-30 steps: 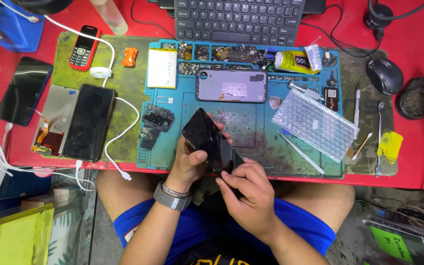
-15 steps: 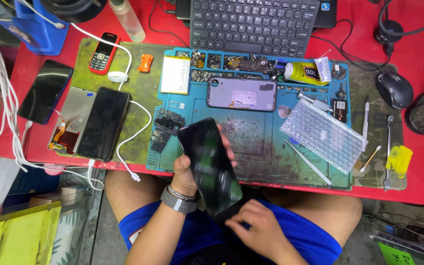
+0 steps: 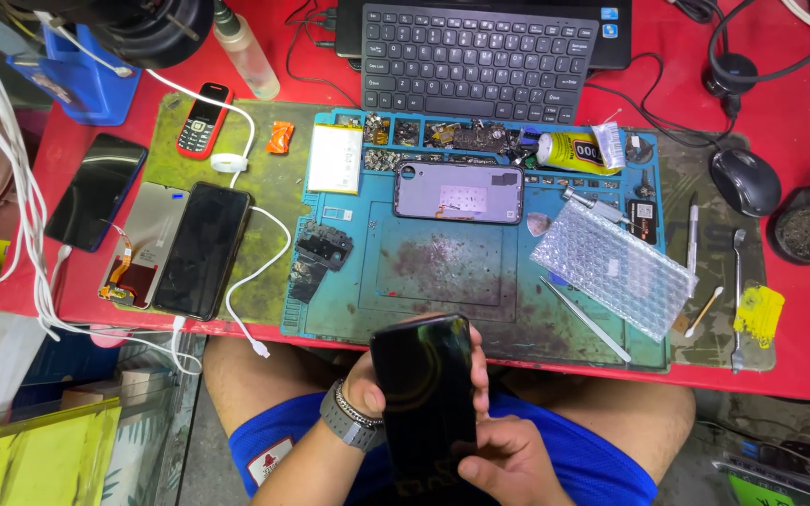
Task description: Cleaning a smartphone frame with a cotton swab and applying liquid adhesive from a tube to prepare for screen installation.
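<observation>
A black phone screen (image 3: 424,398) is held upright over my lap, just in front of the table's near edge. My left hand (image 3: 367,384), with a grey watch on its wrist, grips the screen from behind along its left side. My right hand (image 3: 508,459) holds the bottom right corner, thumb on the glass. On the blue work mat (image 3: 424,281) lies a purple-grey phone back shell (image 3: 458,192).
A bubble-wrap bag (image 3: 616,267), glue tube (image 3: 574,150), metal pry tools (image 3: 583,319) and small parts lie on the mat. On the left lie other phones (image 3: 201,248), a red keypad phone (image 3: 202,119) and white cables (image 3: 255,272). A keyboard (image 3: 480,61) and mouse (image 3: 745,180) sit behind.
The black screen has come off the mat's edge and down toward my lap, turning upright. My right hand shifted to its lower corner.
</observation>
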